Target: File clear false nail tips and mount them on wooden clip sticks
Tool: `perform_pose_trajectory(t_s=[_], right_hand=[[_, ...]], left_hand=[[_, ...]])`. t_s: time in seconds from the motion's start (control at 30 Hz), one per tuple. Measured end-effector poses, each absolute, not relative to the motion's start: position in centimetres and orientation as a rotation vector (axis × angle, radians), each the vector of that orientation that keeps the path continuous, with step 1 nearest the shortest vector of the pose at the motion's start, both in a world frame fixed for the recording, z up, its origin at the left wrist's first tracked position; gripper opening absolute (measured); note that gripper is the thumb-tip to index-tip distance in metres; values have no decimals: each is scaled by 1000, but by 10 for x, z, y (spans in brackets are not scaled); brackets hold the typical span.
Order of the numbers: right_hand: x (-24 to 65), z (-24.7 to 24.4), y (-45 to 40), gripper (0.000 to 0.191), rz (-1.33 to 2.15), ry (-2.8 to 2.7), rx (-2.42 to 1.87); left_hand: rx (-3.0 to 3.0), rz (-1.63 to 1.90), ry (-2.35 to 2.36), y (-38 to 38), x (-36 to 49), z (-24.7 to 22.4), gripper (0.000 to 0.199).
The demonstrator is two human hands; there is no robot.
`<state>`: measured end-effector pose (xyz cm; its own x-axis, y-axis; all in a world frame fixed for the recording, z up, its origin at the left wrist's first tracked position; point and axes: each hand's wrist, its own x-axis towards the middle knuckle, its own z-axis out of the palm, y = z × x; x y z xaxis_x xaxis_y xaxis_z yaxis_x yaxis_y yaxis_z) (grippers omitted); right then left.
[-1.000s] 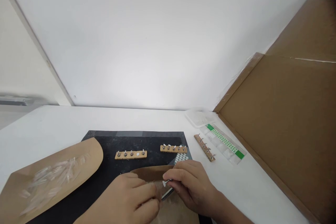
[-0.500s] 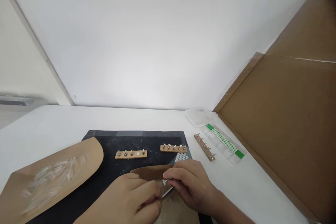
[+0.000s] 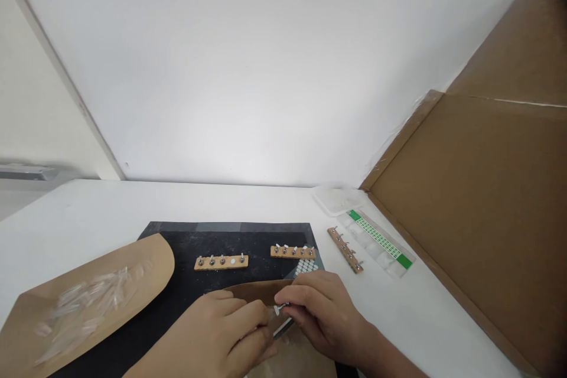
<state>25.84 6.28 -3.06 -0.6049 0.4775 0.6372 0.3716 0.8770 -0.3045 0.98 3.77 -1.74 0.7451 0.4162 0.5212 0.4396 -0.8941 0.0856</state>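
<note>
My right hand [image 3: 321, 313] pinches a small silver metal pin with a flat head [image 3: 280, 309] between thumb and forefinger, its head facing left. My left hand [image 3: 217, 331] is closed right beside that head. Something clear seems to be at its fingertips, too small to make out. Below both hands lies a brown paper tray [image 3: 259, 290], partly hidden by them. Beyond them, a short cork-coloured strip with several metal pins [image 3: 221, 262] has one white dot among the pins. A second strip [image 3: 292, 253] carries pins with white tops.
A black mat [image 3: 186, 295] lies under these on the white table [image 3: 177, 201]. At left, a brown paper tray [image 3: 150, 248] holds clear plastic slivers. Right are a third pin strip [image 3: 345, 250], a green-and-white sticker sheet [image 3: 378, 236], a clear tray [image 3: 330, 204] and a cardboard wall [image 3: 478, 218].
The left hand has shifted and turned slightly at the pin head. The right hand keeps its pinch in almost the same place.
</note>
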Motion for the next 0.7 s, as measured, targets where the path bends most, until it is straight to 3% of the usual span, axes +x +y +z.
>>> perform_pose_trajectory(t_s=[0.37,0.7], right_hand=[[260,-34,64,17,199,-2299,-613],[260,-33,63,17,196,-2302,-615]], left_hand=[[-2952,-835,-750,36,9,-15,40],[-2848,-744,-659,37,8,-12,25]])
